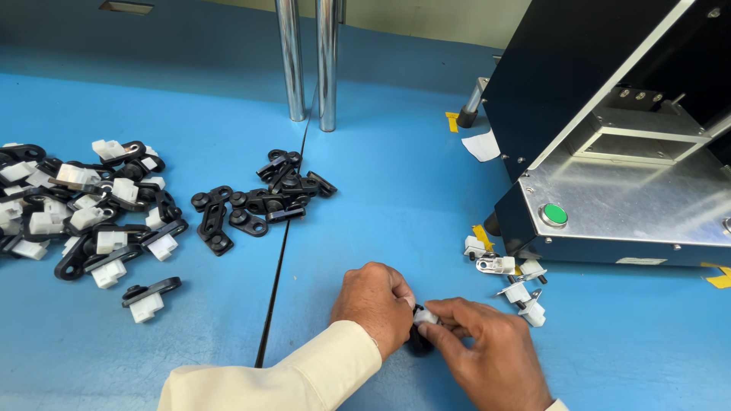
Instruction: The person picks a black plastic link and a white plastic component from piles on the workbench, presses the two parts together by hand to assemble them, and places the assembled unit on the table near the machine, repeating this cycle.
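My left hand (375, 304) and my right hand (487, 348) meet low in the middle of the blue table (396, 190). Between their fingertips they pinch a small black part with a white plastic piece (423, 320) on it. The left hand grips the black side, and the right hand's thumb and fingers hold the white piece. Most of the black part is hidden by the fingers. A cream sleeve (289, 377) covers my left forearm.
A large heap of black-and-white parts (84, 213) lies at the left. A smaller pile of plain black links (263, 199) sits in the middle. Several white-and-metal pieces (512, 283) lie by a black press machine (609, 152) with a green button (553, 214). Two chrome posts (308, 61) stand behind.
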